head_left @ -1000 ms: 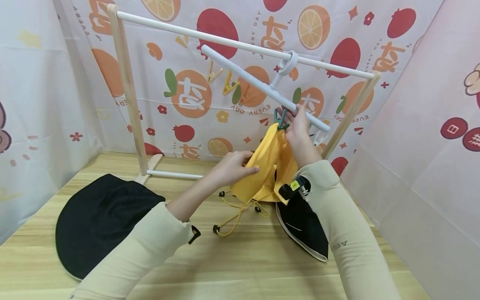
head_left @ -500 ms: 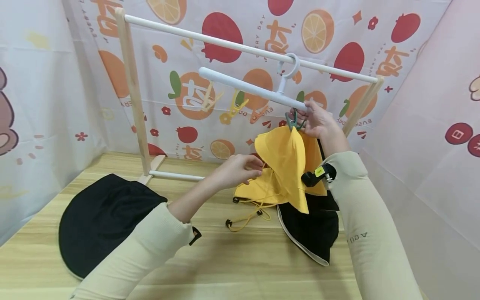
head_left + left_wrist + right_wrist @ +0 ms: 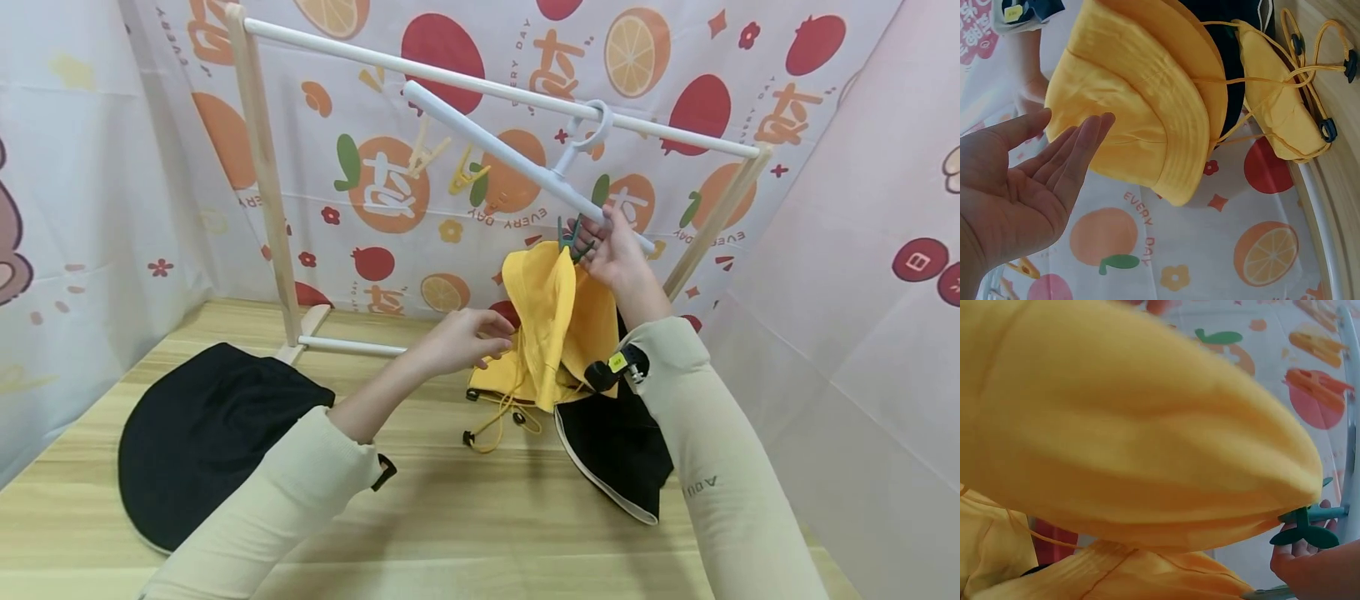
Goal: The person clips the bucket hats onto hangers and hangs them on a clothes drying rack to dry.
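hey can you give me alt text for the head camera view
A yellow hat hangs from a green clip beneath a tilted white hanger on a rack, with a person's right grip at the clip and left grip beside the hat. A black hat lies on the table at left.

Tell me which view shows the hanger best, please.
The head view: the hanger shows hook and both bar ends, the right hand covering little. Right wrist shows only part of the bar; left wrist, at most a sliver.
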